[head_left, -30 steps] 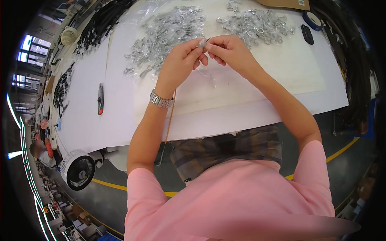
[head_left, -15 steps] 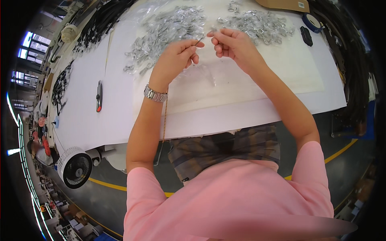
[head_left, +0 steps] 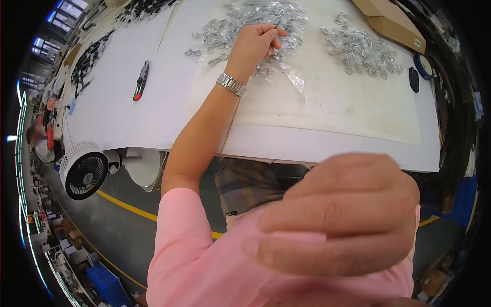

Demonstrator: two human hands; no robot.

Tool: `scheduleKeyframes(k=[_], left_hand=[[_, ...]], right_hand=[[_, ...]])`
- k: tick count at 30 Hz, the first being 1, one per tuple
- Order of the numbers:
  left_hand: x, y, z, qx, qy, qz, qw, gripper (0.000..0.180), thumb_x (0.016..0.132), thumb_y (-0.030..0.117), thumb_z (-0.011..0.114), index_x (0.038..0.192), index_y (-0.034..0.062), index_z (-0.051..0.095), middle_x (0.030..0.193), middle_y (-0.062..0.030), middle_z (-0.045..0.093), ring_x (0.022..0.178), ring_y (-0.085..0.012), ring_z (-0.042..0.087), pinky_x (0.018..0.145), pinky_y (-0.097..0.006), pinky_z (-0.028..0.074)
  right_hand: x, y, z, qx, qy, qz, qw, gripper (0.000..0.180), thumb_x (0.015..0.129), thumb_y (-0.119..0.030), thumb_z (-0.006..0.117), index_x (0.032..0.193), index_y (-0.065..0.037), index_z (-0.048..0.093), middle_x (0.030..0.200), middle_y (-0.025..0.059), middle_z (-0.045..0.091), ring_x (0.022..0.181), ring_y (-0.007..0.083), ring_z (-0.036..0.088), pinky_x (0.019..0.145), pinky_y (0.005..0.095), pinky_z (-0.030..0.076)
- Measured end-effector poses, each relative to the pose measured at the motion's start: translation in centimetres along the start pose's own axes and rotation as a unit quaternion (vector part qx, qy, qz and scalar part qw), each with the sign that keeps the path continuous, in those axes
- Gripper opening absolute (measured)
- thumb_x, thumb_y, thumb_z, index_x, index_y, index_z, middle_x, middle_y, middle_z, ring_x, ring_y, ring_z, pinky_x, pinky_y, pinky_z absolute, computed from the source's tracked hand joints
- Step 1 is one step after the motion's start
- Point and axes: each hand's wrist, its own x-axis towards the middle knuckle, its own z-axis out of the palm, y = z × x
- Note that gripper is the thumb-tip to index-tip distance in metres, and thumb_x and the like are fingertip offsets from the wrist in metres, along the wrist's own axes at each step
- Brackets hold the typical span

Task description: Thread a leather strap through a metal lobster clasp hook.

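Observation:
My left hand (head_left: 258, 43) is over the left pile of small clear bags with metal hooks or rings in them (head_left: 220, 31). Its thumb and forefinger pinch a thin dark pointed piece (head_left: 277, 24), too small to name. Just below that hand lies a clear plastic bag (head_left: 295, 79). My right hand (head_left: 348, 215) is raised close to the camera, large and blurred, well apart from the table. Its fingers curve to the left, the thumb is hidden, and nothing shows in them. A second pile of bagged metal pieces (head_left: 358, 51) sits to the right.
A box cutter (head_left: 141, 82) lies at left on the white table (head_left: 117, 117). At right are a cardboard piece (head_left: 394, 23), a tape roll (head_left: 423, 66) and a small black object (head_left: 414, 80). A fan (head_left: 84, 171) stands off the near left edge. Black cords (head_left: 92, 59) lie far left.
My right hand has left its place beside the left hand and come up toward the camera. The left hand keeps its pinch. The whole view has shifted, with the table sitting higher in it.

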Motion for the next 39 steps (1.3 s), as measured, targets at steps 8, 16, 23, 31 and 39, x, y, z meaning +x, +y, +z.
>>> scheduleKeyframes(k=[8, 16, 23, 31, 39], left_hand=[[0.2, 0.5, -0.4, -0.019, 0.054, 0.037, 0.998, 0.024, 0.101, 0.014, 0.058, 0.11, -0.0001, 0.075, 0.074, 0.0018, 0.064, 0.056, -0.0034, 0.047, 0.05, -0.02, 0.037], [2.4, -1.3, -2.7, -0.092, 0.098, 0.024, 0.991, 0.025, 0.101, 0.015, 0.055, 0.1, -0.0031, 0.073, 0.07, -0.0023, 0.065, 0.05, -0.007, 0.051, 0.045, -0.023, 0.038], [3.9, -0.1, -2.6, -0.101, 0.07, 0.082, 0.989, 0.024, 0.101, 0.015, 0.058, 0.102, -0.0047, 0.072, 0.07, -0.0026, 0.065, 0.051, -0.0067, 0.05, 0.046, -0.022, 0.038], [0.0, 1.4, -1.6, 0.144, 0.041, 0.056, 0.987, 0.031, 0.099, 0.025, 0.068, 0.113, -0.0014, 0.073, 0.078, 0.0035, 0.065, 0.056, -0.0021, 0.043, 0.049, -0.02, 0.033], [-0.8, 1.5, 1.2, 0.204, -0.081, 0.045, 0.975, 0.032, 0.097, 0.032, 0.069, 0.092, 0.0007, 0.076, 0.067, 0.0011, 0.065, 0.056, -0.0046, 0.047, 0.052, -0.024, 0.037]], right_hand=[[-0.9, -1.9, -0.8, -0.051, -0.043, -0.055, 0.996, 0.009, 0.09, -0.011, 0.069, 0.093, -0.004, 0.074, 0.083, 0.0104, 0.074, 0.066, 0.0176, 0.069, 0.056, 0.0281, 0.054], [-5.6, 18.6, 4.5, -0.34, -0.075, 0.236, 0.907, 0.024, 0.091, -0.024, 0.073, 0.106, -0.006, 0.069, 0.092, 0.0053, 0.069, 0.079, 0.0228, 0.068, 0.067, 0.0366, 0.054], [-0.7, 22.5, 5.3, -0.467, -0.263, 0.187, 0.823, 0.015, 0.087, -0.02, 0.067, 0.085, -0.005, 0.067, 0.089, 0.0105, 0.072, 0.082, 0.0329, 0.07, 0.072, 0.0447, 0.055], [-3.8, 22.7, -0.5, 0.026, -0.017, 0.443, 0.896, 0.022, 0.097, -0.023, 0.065, 0.094, -0.002, 0.07, 0.089, 0.0099, 0.077, 0.08, 0.0175, 0.073, 0.074, 0.0307, 0.057], [-7.5, 21.6, -1.7, 0.209, 0.153, 0.5, 0.826, 0.025, 0.102, -0.03, 0.065, 0.099, -0.005, 0.068, 0.093, 0.0058, 0.075, 0.08, 0.0112, 0.071, 0.073, 0.0251, 0.056]])
